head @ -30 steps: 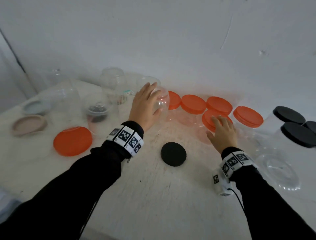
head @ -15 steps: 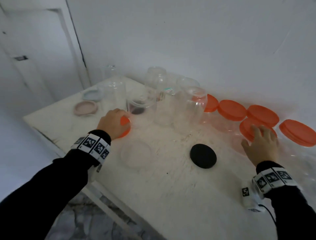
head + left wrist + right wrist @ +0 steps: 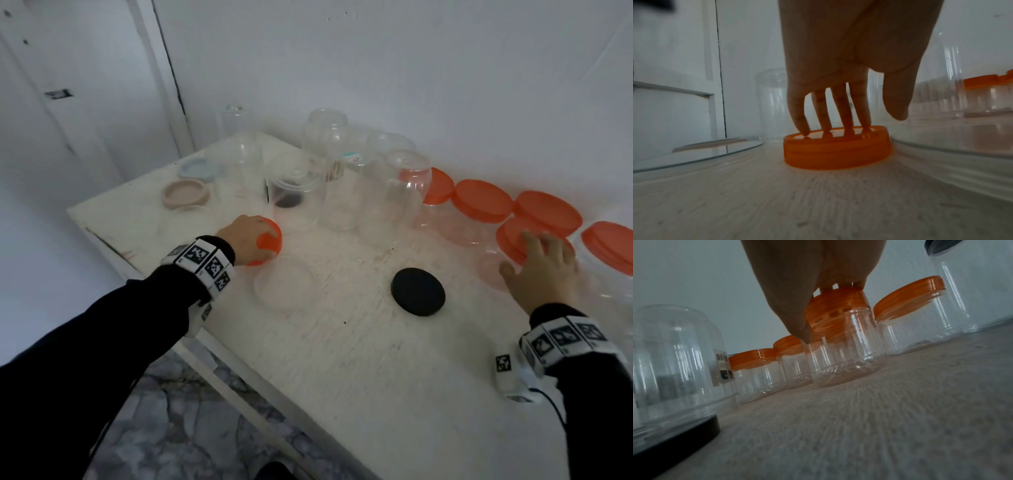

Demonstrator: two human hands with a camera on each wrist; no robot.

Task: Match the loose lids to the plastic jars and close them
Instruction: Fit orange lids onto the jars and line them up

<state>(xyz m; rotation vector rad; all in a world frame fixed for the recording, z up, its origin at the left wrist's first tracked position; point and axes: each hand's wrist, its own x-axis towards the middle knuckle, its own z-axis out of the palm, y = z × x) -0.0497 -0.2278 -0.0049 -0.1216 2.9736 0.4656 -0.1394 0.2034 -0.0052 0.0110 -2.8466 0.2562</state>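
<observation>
Left hand: the left hand [image 3: 247, 244] lies over the loose round orange plastic lid [image 3: 271, 240], which sits flat on the white wooden table [image 3: 342, 359]. In the left wrist view four fingertips [image 3: 846, 129] dip inside the lid's upturned rim [image 3: 837, 150]; the thumb hangs free to the side, touching nothing. Fingers fairly straight, slightly spread.
Right hand: the right hand [image 3: 541, 270] rests palm down on the orange lid of a small clear plastic jar [image 3: 846, 356]. Fingers lie across the lid top, thumb [image 3: 797, 324] down against the lid's side. Whether it grips or merely rests I cannot tell for sure; fingers look relaxed.
Black lid: a loose round black plastic lid [image 3: 418, 291] lies flat on the table, between the two hands, apart from both.
Clear lid: a wide transparent round lid [image 3: 286, 284] lies just beside the loose orange lid, on the side toward the black lid.
Open jars: several clear plastic jars [image 3: 394, 192] stand mouth down beyond the black lid, towards the wall.
Closed jars: more orange-lidded clear jars [image 3: 483, 202] stand in a cluster beyond the black lid, next to the right hand.
Other lids: a beige round lid [image 3: 186, 194] and a pale blue round lid [image 3: 193, 168] lie far from the black lid, past the left hand, near the table's corner.
</observation>
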